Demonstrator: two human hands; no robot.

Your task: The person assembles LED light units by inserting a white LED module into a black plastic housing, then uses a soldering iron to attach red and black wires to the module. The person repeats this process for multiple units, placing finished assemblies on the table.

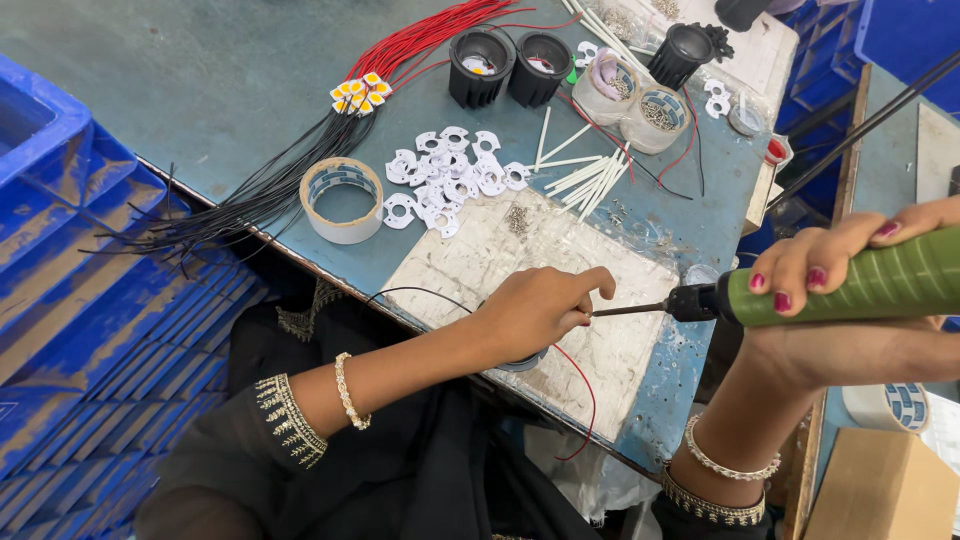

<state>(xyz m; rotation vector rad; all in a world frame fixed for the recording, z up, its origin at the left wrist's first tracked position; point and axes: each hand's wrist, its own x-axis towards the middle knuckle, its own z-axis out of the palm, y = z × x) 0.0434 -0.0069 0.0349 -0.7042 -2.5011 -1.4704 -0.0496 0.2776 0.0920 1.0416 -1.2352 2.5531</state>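
The right hand (850, 300) is closed around a green-handled electric screwdriver (860, 282), fingers wrapped over the barrel. The tool lies nearly level, its dark chuck and thin bit pointing toward the left hand (540, 312).

The left hand is curled into a loose fist over a small round part (525, 362), pressing it onto the pale work mat (470, 265) at the near edge of the blue-green table (230, 80). Only a dark sliver of the part shows beneath the palm, so its exact type cannot be told. The bit tip meets the thumb and forefinger; whatever is pinched there is hidden. A black lead and a red lead (580, 400) run out from under the hand, the red one looping over the table edge.

Beyond the mat:
- a scatter of white flat brackets (450, 175);
- a roll of tape (342, 200), just beside the brackets;
- white sleeve tubes (585, 175);
- two black cylindrical housings (510, 65), standing upright;
- a bundle of red and black wires (330, 130) ending in small yellow chips.

Stacked blue crates (70, 280) stand left of the table.
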